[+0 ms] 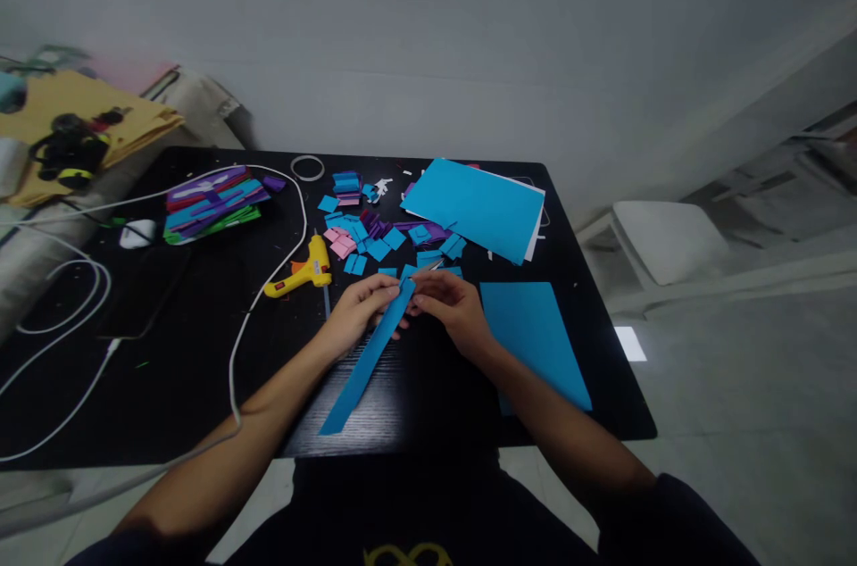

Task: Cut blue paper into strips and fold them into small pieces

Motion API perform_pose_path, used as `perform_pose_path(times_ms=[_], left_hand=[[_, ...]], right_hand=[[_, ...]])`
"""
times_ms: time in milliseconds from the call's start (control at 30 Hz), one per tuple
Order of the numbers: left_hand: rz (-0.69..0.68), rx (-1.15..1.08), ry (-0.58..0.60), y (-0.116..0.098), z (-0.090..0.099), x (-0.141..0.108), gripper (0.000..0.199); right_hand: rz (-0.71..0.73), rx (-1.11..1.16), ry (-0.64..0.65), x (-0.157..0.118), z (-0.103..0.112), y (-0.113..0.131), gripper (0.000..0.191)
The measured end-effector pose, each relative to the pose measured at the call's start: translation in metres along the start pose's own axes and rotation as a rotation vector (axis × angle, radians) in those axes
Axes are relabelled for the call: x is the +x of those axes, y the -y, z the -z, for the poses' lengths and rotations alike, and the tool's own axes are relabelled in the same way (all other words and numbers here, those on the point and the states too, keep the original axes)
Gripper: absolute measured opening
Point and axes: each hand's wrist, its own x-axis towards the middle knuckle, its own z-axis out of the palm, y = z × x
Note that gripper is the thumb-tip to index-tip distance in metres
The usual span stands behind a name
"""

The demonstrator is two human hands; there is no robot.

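A long blue paper strip [365, 365] slants from the table's front edge up to my two hands. My left hand [361, 307] pinches it near its upper end, thumb on top. My right hand [459, 312] is closed at that same end, its thumb and fingertips against the strip's right side, where a small folded part [406, 275] shows. A pointed metal blade [435, 265] sticks out just beyond my right fingers; its handle is hidden, so I cannot tell whether it is held. Many small folded blue paper pieces [378, 250] lie just past my hands, with pink pieces [340, 241] among them.
A yellow glue gun [304, 270] lies left of my hands. Blue sheets lie at the back right [478, 209] and beside my right forearm [536, 338]. Coloured strips [218, 202] are stacked at the back left. A white cable [232, 370] crosses my left forearm. A phone [144, 294] lies left.
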Motion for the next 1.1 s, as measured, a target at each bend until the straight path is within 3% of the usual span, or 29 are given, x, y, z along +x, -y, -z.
perform_pose_path(times_ms=[300,467,667,900,1100], left_hand=[[0.033,-0.044,0.115,-0.005,-0.002,0.001,0.033],[0.111,-0.054,0.166,0.0,0.0,0.003,0.034],[0.145,0.005,0.179,0.002,0.0,0.001,0.036],[-0.094,0.274,0.175,-0.004,0.001,-0.002,0.036],[-0.319,0.454,0.113,0.006,0.002,0.0,0.038]], right_hand=[[0.224,-0.321,0.116,0.005,0.015,0.015,0.017],[0.152,-0.36,0.333,0.009,0.024,0.027,0.02],[0.098,-0.331,0.382,0.013,0.03,0.028,0.027],[0.036,-0.249,0.275,0.018,0.033,0.018,0.03],[0.005,-0.244,0.178,0.018,0.03,0.014,0.027]])
